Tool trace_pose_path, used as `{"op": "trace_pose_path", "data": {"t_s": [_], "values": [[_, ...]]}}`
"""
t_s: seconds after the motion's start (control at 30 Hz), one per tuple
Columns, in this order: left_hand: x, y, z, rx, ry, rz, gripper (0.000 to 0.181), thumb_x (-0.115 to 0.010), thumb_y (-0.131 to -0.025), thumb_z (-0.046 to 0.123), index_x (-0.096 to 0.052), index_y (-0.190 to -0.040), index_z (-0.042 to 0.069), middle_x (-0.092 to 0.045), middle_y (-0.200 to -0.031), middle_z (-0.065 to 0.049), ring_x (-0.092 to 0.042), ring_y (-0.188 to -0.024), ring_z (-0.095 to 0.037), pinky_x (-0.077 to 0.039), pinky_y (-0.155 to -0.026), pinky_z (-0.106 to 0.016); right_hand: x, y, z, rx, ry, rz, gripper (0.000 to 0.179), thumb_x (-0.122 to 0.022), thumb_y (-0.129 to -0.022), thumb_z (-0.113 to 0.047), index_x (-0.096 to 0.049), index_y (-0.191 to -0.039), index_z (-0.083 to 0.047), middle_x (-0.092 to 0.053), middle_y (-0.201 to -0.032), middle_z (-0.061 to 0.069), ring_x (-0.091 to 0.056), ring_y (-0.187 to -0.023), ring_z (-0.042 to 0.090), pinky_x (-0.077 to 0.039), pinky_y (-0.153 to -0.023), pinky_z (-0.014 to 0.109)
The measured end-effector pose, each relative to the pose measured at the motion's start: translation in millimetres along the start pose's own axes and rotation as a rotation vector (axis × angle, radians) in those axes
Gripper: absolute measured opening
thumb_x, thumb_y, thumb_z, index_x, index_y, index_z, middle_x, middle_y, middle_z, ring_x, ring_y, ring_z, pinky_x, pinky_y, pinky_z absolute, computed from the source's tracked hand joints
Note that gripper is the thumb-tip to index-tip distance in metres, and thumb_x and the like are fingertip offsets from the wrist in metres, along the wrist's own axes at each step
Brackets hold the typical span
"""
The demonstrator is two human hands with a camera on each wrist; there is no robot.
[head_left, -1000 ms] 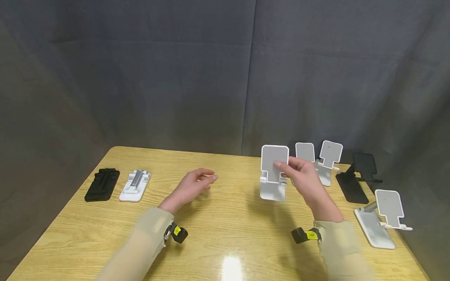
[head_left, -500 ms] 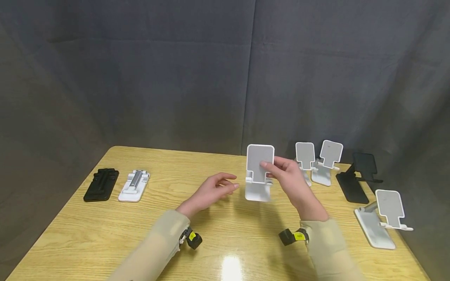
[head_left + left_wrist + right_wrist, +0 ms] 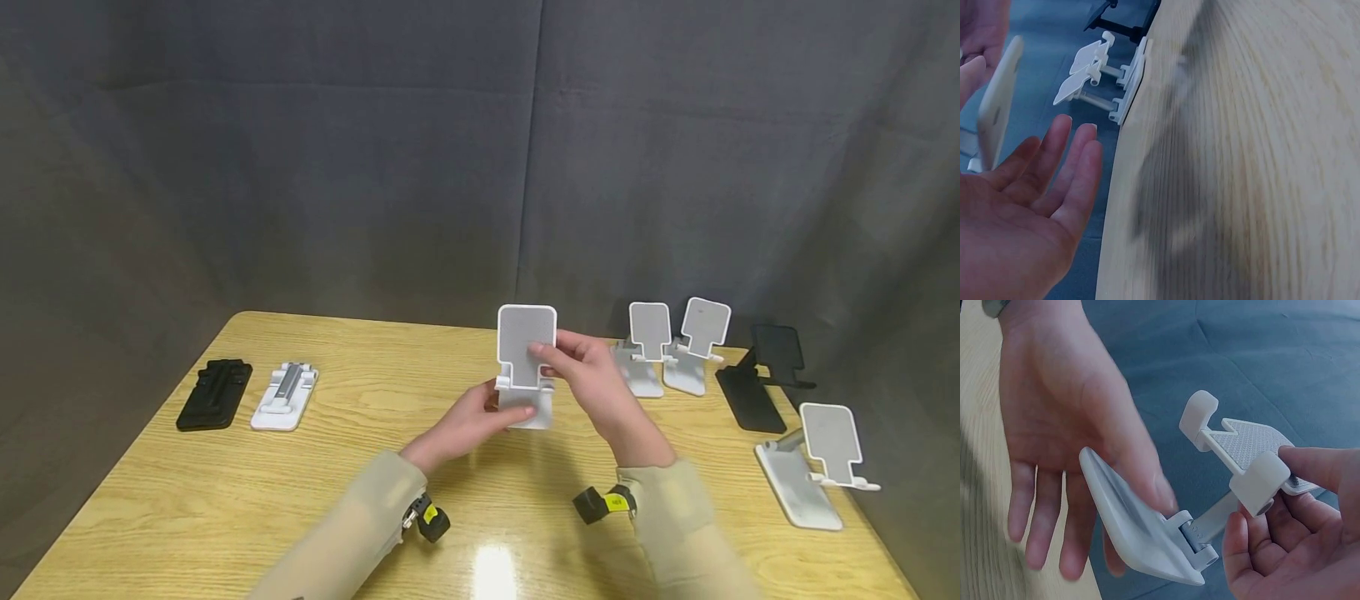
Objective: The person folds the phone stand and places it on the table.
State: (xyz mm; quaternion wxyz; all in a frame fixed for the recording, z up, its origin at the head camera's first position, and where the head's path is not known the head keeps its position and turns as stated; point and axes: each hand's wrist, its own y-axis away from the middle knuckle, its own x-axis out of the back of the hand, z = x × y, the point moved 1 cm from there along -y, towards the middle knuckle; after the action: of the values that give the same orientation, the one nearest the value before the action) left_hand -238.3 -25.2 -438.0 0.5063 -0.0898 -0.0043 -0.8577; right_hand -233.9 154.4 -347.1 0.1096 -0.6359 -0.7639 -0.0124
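A white phone stand [image 3: 517, 333] with a grey pad is held above the middle of the table, unfolded. My right hand [image 3: 596, 392] pinches its upper plate, thumb on the front pad and fingers behind. At the lower base plate [image 3: 1141, 531] is my left hand [image 3: 461, 425], its thumb over the inner face and its fingers reaching out beyond the far side. Those fingers look nearly straight in the left wrist view, where the left palm [image 3: 1016, 237] faces up beside the base. Whether the left hand's fingers touch the base, I cannot tell.
On the table's [image 3: 375, 350] right stand unfolded phone stands: two white ones [image 3: 649, 332] [image 3: 707, 329] at the back, a black one [image 3: 750, 400], and another white one [image 3: 802, 492] nearer. Folded ones, black [image 3: 216, 396] and white [image 3: 285, 398], lie left. A dark curtain [image 3: 337, 167] hangs behind.
My right hand has carried the white phone stand leftward to the middle. My left hand has moved right until it is at the stand's base.
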Motion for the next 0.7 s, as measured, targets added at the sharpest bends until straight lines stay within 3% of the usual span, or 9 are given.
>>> {"op": "trace_pose_path", "data": {"t_s": [0.13, 0.27, 0.47, 0.7], "values": [[-4.1, -1.2, -2.0, -0.016, 0.05, -0.004, 0.046, -0.07, -0.098, 0.023, -0.057, -0.138, 0.003, -0.069, -0.121, -0.01, -0.067, -0.102, -0.02, -0.056, -0.09, -0.052, -4.1, -0.7, -2.7, 0.012, -0.01, -0.004, 0.033, -0.065, -0.1, -0.012, -0.066, -0.124, 0.009, -0.073, -0.107, 0.009, -0.065, -0.096, 0.015, -0.053, -0.091, 0.036], [-7.0, -2.1, -2.9, -0.021, 0.158, 0.017, 0.044, -0.068, -0.098, 0.015, -0.056, -0.136, -0.003, -0.069, -0.12, -0.016, -0.069, -0.103, -0.026, -0.056, -0.091, -0.052, -6.2, -1.1, -3.1, 0.013, -0.006, -0.004, 0.032, -0.066, -0.099, -0.013, -0.067, -0.123, 0.008, -0.073, -0.107, 0.009, -0.065, -0.097, 0.017, -0.052, -0.092, 0.039], [-6.5, -0.9, -1.0, 0.019, 0.314, 0.041, 0.043, -0.067, -0.098, 0.008, -0.054, -0.137, -0.005, -0.068, -0.12, -0.021, -0.07, -0.103, -0.03, -0.057, -0.091, -0.046, -7.0, -2.0, 0.2, 0.02, 0.006, -0.003, 0.033, -0.068, -0.098, -0.014, -0.066, -0.124, 0.007, -0.073, -0.109, 0.013, -0.065, -0.097, 0.019, -0.052, -0.092, 0.041], [-5.2, 0.2, -0.2, 0.045, 0.37, 0.048, 0.044, -0.066, -0.098, 0.005, -0.052, -0.138, -0.007, -0.065, -0.125, -0.026, -0.069, -0.106, -0.031, -0.058, -0.09, -0.041, -7.1, -1.9, 1.8, 0.023, 0.043, 0.004, 0.037, -0.073, -0.095, -0.015, -0.066, -0.125, 0.005, -0.072, -0.113, 0.016, -0.067, -0.104, 0.022, -0.051, -0.097, 0.039]]}}
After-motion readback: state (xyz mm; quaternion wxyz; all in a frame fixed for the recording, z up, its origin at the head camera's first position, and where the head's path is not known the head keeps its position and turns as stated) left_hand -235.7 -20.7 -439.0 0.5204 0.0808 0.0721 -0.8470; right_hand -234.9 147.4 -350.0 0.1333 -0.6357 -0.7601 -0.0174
